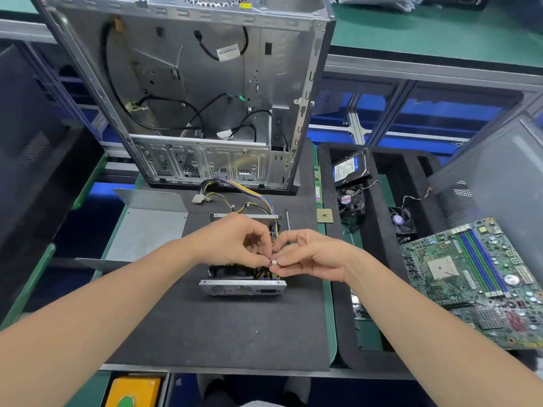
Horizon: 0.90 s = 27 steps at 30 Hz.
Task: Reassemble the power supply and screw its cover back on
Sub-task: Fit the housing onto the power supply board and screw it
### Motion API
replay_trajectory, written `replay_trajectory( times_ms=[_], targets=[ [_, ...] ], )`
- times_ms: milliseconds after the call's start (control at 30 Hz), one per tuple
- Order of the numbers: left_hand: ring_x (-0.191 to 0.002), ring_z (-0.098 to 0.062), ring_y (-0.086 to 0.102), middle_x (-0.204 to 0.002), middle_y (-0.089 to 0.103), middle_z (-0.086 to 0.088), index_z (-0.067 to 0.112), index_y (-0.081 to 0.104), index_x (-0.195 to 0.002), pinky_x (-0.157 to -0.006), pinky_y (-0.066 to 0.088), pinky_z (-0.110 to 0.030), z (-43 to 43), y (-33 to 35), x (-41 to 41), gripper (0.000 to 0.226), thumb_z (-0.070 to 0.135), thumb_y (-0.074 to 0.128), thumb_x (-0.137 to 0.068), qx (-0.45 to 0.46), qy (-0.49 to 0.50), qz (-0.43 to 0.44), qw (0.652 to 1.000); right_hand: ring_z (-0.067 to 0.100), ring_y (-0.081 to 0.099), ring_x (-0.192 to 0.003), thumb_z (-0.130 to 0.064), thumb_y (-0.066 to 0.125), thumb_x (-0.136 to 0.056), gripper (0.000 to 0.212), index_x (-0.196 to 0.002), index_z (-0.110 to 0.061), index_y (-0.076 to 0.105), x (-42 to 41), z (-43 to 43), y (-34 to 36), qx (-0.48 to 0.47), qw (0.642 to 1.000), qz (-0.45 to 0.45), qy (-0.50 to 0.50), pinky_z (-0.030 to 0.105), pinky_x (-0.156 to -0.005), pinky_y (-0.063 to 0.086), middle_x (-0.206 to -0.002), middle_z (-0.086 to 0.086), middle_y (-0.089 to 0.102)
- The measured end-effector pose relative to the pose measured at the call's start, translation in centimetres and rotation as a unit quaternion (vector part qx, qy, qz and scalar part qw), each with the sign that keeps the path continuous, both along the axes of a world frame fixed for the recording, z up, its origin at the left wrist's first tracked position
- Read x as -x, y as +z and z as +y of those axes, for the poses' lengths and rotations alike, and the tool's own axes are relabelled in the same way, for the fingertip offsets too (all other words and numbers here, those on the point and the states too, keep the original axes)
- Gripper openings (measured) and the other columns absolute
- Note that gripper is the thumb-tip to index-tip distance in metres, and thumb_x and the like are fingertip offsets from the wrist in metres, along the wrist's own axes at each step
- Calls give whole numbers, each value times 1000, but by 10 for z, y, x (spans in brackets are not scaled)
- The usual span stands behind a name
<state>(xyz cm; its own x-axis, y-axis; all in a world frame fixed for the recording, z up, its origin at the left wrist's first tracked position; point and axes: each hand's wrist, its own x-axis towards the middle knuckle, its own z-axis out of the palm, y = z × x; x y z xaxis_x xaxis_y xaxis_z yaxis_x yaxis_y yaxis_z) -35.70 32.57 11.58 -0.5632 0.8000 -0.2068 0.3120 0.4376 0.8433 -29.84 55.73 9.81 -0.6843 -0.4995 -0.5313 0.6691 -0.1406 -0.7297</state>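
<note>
I see both hands meeting just above the open grey metal power supply box (244,287), which sits in the middle of the black foam mat (220,327) on the green counter (329,304). The left hand (235,242) comes in from the left with its fingers curled, thumb and forefinger pressed together at the small white plastic connector (274,262). The right hand (311,257) faces it from the right, thumb and forefinger pinching the same connector from the other side, its other fingers loosely bent. The two sets of fingertips nearly touch, with the connector between them. From here I cannot tell whether the left fingertips grip the connector itself or the thin lead behind it.

The box has its top off, so its dark insides show. Its vented face points to the near side. A bundle of yellow, black and purple wires (249,198) runs out of its far right corner towards the tall bare-metal computer case (191,92) standing at the far edge of the mat. The bent grey sheet-metal cover (147,230) lies on the counter to the left of the box, apart from it.

To the right lies a black foam tray (379,239), and at the far right a green motherboard (470,274).
</note>
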Motion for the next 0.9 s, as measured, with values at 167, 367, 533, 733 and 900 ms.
replay_trajectory(
  times_ms=[167,367,533,733,900],
  targets=[
    [-62,-5,56,-68,67,9,33,71,-82,-63,50,-24,5,1,-3,17,22,83,-82,11,-9,39,999,31,78,-90,22,67,-87,30,-101,-4,65,-1,0,0,-42,999,28,17,35,-79,64,-93,20,77],
    [-74,-2,64,-79,73,15,36,71,-85,-70,46,-11,5,1,-1,18,24,84,-86,20,-3,53,998,35,77,-85,24,71,-82,32,-100,-2,67,-3,0,0,-98,991,89,0,39,-78,63,-96,28,73],
    [-70,2,62,-71,68,25,25,78,-86,-65,43,-9,20,-4,-5,9,19,84,-85,43,4,104,994,32,71,-71,17,80,-78,33,-104,2,64,-1,0,1,-229,957,179,19,38,-71,58,-82,18,77],
    [-74,1,61,-76,69,18,28,79,-86,-66,42,-11,29,-10,-6,8,23,85,-83,58,2,130,990,16,62,-60,-5,85,-76,39,-93,-28,58,-2,-1,4,-374,877,289,86,34,-67,57,-76,-3,78],
    [-72,-2,57,-75,63,26,32,71,-95,-62,39,-12,26,-11,-7,18,20,80,-85,80,-28,147,985,13,61,-61,-11,78,-72,48,-98,-34,46,-7,-8,-6,-414,841,334,95,35,-68,57,-77,-7,72]
  ],
)
